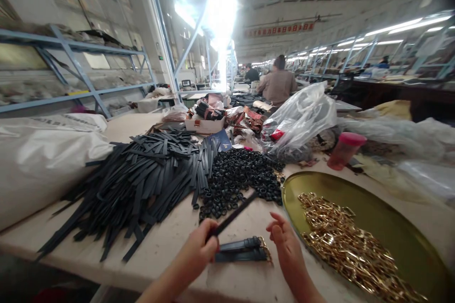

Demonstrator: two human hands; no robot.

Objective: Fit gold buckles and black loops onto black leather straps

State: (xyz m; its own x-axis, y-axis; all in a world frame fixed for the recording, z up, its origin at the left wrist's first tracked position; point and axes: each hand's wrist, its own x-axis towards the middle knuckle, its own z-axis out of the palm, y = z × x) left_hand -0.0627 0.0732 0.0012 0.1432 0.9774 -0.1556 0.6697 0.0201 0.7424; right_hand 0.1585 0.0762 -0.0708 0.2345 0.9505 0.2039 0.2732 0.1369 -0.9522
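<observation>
Near front edge of tabletop: left hand, fingers clamped on black strap. Right hand empty, fingers loosely apart, just beside buckled straps. Brass tray right. Red banner writing unreadable.

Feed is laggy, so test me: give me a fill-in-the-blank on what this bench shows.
1. The left hand pinches one dark ____, lifted off the table.
2. The gold buckles lie in a round ____.
3. The cup beyond them has a ____ lid.
Missing words: strap; tray; pink.
</observation>
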